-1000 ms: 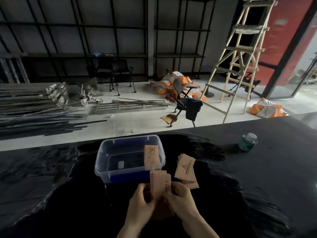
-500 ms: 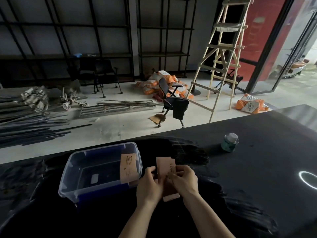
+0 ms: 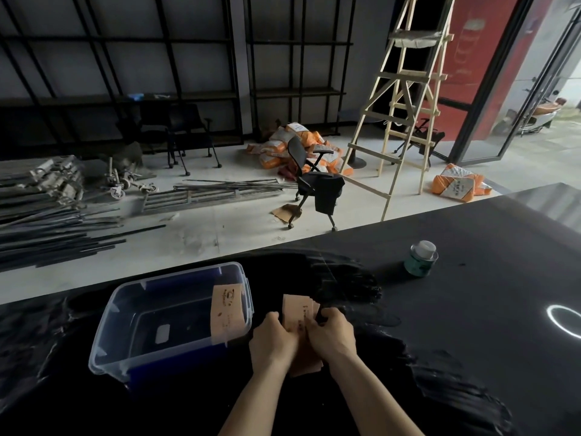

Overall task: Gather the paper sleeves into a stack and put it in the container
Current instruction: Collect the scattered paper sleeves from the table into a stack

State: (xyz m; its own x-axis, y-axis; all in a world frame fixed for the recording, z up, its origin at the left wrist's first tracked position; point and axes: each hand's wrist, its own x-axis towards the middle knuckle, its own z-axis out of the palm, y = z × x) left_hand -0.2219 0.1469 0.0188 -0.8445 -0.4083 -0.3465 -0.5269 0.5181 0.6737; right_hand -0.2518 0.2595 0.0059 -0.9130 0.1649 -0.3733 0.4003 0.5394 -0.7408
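Glossy black tabletop in a bare workshop, two hands squaring up a stack of paper sleeves.

Flat, tan kraft-paper sleeves [image 3: 298,316] with dark print are held upright as a slightly fanned stack, its lower edge on the black table [image 3: 471,325]. The left hand [image 3: 273,339] clasps the stack's left side and the right hand [image 3: 333,336] its right, fingers curled closed around the paper. Just to the left sits a rectangular clear plastic container [image 3: 107,350] with rounded corners and a blue base; one more sleeve [image 3: 228,311] leans upright against its inner right wall. Further right stands a small green jar [image 3: 420,259] with a clear lid. Beyond the table lie a pale concrete floor, a wooden stepladder [image 3: 405,99], a black office chair [image 3: 314,180], orange sacks [image 3: 456,187] and bundled metal rods [image 3: 47,228].
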